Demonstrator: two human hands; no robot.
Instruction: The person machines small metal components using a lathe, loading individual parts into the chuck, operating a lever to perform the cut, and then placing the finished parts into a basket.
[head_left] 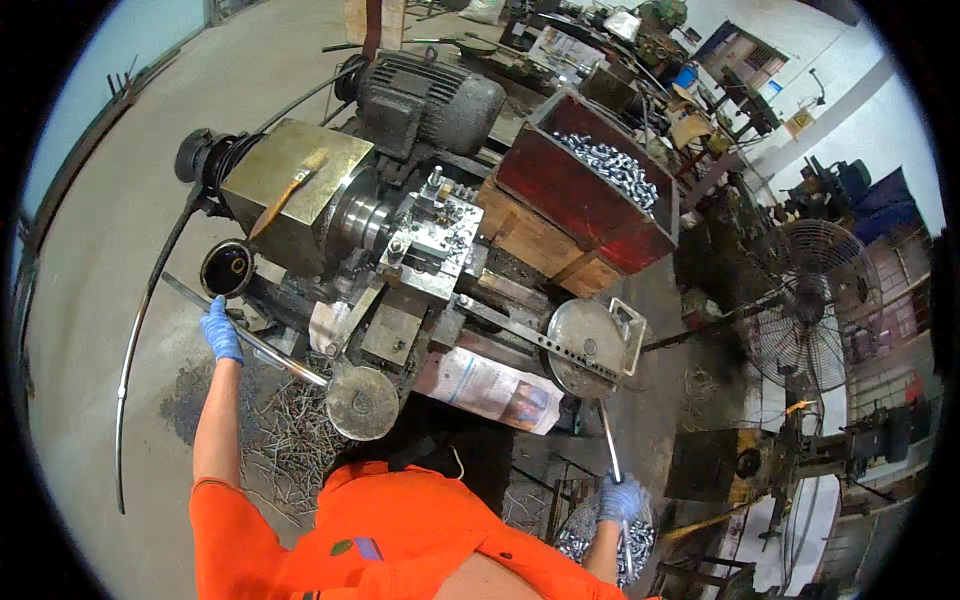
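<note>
My left hand [222,332], in a blue glove, is closed round a long metal lever [290,364] that runs to a round metal disc [362,402] at the front of a small lathe. In a matching glove, my right hand [621,499] grips a second steel lever [609,440] below a larger disc [586,340] on the lathe's right side. Between them are the chuck [364,221] and the tool slide [432,240], which is strewn with metal chips. Too little shows at the chuck to tell whether a workpiece sits in it.
A brush [285,198] lies on the headstock [300,160], with a dark round cup [227,268] below. Behind stands a motor [425,100]. A red bin [590,190] of small metal parts is at the back right. Thin scrap rods [290,440] litter the floor; a fan [808,300] stands right.
</note>
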